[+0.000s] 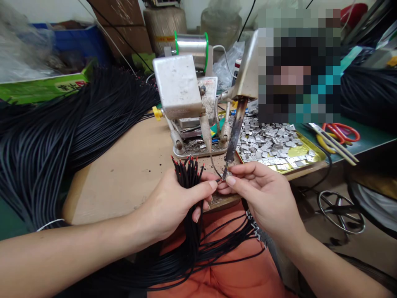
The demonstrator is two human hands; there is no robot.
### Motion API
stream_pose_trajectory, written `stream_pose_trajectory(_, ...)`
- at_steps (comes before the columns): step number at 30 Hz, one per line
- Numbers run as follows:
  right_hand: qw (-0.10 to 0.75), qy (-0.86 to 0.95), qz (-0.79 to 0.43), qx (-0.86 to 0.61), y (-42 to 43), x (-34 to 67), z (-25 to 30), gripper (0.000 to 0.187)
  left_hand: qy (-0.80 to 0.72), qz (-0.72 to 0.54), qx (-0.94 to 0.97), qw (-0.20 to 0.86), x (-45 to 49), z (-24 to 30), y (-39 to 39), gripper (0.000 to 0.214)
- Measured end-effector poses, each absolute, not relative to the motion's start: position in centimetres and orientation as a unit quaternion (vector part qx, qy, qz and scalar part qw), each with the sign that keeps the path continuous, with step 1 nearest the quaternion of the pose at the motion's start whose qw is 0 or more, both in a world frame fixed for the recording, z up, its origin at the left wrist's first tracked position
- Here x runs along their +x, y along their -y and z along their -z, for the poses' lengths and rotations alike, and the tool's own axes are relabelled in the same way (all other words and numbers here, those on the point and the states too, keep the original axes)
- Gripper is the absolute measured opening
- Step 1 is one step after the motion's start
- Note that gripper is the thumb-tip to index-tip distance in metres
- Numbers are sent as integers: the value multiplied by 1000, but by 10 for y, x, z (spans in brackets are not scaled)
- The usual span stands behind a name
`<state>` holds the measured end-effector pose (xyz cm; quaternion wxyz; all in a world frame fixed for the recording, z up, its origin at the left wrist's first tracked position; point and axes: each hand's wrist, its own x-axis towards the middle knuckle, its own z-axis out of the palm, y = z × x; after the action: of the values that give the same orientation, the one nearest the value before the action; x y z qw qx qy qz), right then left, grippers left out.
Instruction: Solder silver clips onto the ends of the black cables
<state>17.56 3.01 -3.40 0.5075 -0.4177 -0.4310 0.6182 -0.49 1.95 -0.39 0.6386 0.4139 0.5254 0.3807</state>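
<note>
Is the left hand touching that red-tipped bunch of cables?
Touching. The head view shows the left hand wrapped around the bunch of cables, thumb across them.

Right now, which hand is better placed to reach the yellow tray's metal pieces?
Probably the right hand: it is nearer the yellow tray, though busy under the soldering iron; the left hand grips black cables.

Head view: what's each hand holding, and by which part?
Left hand: black cable bundle, just below its red-tipped ends. Right hand: apparently a small metal piece, pinched; which part is hidden.
</note>
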Motion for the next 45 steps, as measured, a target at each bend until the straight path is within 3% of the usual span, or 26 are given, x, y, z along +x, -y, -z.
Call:
stream_pose_trajectory(38,498,453,-593,-443,-25,174,29,28,-505,-359,429,657,-5,2,-19,29)
stream_pose_trajectory(45,513,465,-567,-446,-22,174,33,20,-499,-367,430,656,-5,1,-18,28)
